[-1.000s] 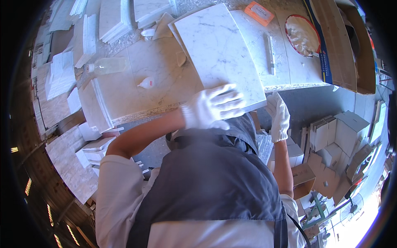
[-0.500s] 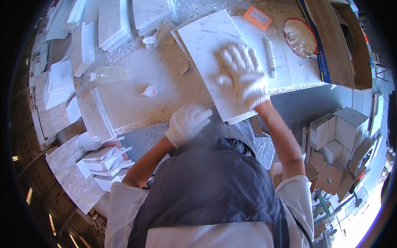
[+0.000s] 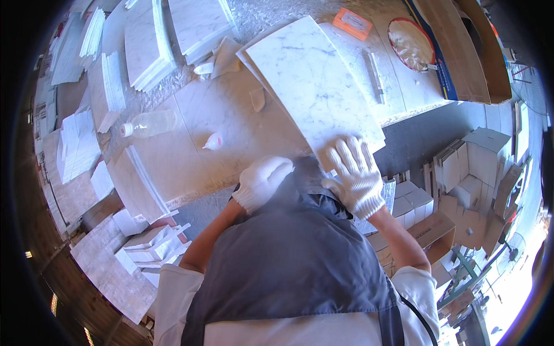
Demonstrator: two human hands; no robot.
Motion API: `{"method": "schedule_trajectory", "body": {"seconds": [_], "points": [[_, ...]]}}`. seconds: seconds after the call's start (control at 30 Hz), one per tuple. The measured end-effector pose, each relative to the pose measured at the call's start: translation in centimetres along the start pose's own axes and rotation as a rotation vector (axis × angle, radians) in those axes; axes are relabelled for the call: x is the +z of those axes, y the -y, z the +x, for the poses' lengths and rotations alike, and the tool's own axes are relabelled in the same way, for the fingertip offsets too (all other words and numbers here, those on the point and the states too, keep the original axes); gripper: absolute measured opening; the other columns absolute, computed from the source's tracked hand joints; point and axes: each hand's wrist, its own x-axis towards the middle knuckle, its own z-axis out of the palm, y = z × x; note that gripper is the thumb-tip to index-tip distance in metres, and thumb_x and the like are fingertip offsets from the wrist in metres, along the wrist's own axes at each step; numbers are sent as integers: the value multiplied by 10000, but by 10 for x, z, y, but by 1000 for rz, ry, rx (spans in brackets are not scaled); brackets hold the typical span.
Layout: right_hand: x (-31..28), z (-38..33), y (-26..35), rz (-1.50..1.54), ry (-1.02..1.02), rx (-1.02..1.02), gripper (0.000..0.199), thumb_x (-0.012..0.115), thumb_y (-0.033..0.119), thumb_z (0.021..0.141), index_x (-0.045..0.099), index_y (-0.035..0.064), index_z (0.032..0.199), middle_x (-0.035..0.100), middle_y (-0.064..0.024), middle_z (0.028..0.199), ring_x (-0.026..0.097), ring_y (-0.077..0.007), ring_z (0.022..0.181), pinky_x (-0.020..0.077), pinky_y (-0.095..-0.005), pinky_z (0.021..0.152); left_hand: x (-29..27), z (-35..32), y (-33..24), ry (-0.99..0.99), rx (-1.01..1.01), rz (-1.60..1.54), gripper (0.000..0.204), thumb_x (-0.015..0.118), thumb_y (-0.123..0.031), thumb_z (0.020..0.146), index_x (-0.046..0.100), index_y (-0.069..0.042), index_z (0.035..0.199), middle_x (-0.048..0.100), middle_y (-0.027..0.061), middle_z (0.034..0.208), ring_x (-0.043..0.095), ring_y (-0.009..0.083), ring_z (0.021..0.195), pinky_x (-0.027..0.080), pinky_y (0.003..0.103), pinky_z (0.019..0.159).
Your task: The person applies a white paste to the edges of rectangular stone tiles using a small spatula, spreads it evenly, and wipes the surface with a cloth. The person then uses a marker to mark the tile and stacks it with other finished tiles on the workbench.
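A large white marble slab (image 3: pixel 311 81) with grey veins lies on the stone worktable (image 3: pixel 231 127). My right hand (image 3: pixel 355 176), in a white knit glove, rests flat with fingers spread on the slab's near corner. My left hand (image 3: pixel 262 181), also gloved, is curled at the table's near edge just left of the slab; nothing shows in it. A grey apron covers my front below the hands.
A clear plastic bottle (image 3: pixel 151 123) and a small glue bottle (image 3: pixel 213 140) lie on the table to the left. Stacks of marble tiles (image 3: pixel 144 46) sit at the back left. An orange block (image 3: pixel 355 22), a metal bar (image 3: pixel 375 78), a red-rimmed dish (image 3: pixel 411 45) and cardboard boxes (image 3: pixel 461 52) are on the right.
My right hand slid from the slab's middle back to its near corner. My left hand moved right along the table's near edge.
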Motion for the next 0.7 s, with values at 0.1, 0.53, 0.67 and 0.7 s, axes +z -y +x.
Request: {"method": "schedule_trajectory", "body": {"seconds": [0.1,0.53,0.67,0.7], "points": [[-12,-17,5,147,32,131,466,711,279,916,649,72,1329,610,-196,1394,515,-392,1379,372,-532,1179,-4,11,-4,96,-7,-102,217,677,-251,978,719,-80,1105,729,121,1098,694,305,1015,540,387,890],[2,-1,-45,-147,-298,503,465,703,303,924,664,28,1297,637,-188,1346,582,-375,1278,470,-465,1079,31,45,-18,235,-477,-459,407,678,-381,1000,655,-7,1156,713,107,1061,665,161,994,522,325,903],[1,-8,-19,-98,-299,277,407,769,290,834,696,10,1121,622,-177,1278,549,-410,1269,474,-516,1060,37,43,-15,67,-373,-506,390,610,-312,1042,627,3,1271,644,93,1216,596,167,1136,478,331,1006],[1,-10,-12,-26,-306,271,426,764,298,849,690,-12,1131,620,-191,1285,552,-415,1264,473,-512,1059,36,42,-13,-6,-355,-437,399,571,-241,1067,591,9,1377,597,118,1365,562,203,1272,453,350,1085]]}}
